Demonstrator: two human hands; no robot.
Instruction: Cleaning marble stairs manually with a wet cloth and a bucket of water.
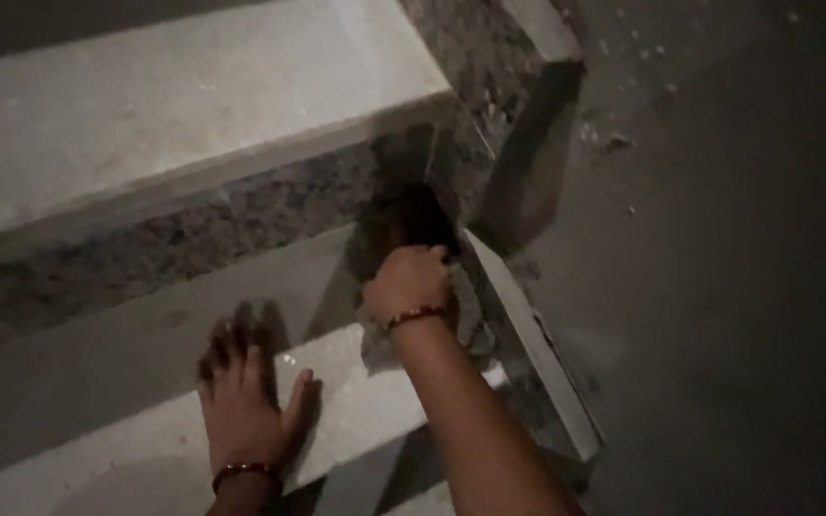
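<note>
My right hand (409, 281) is closed on a grey cloth (470, 320), pressing it against the inner corner of a pale stone stair step (145, 373) where it meets the speckled granite riser (193, 225). My left hand (246, 406) lies flat, fingers spread, on the same step's tread near its front edge. Both wrists wear a red beaded bracelet. The scene is dim, and the spot under my right hand is dark with shadow.
A higher pale step (164, 105) runs across the top left. The stair's side edge (537, 344) drops to a grey concrete floor (738, 287) on the right, with small bits of debris (614, 141) near the top.
</note>
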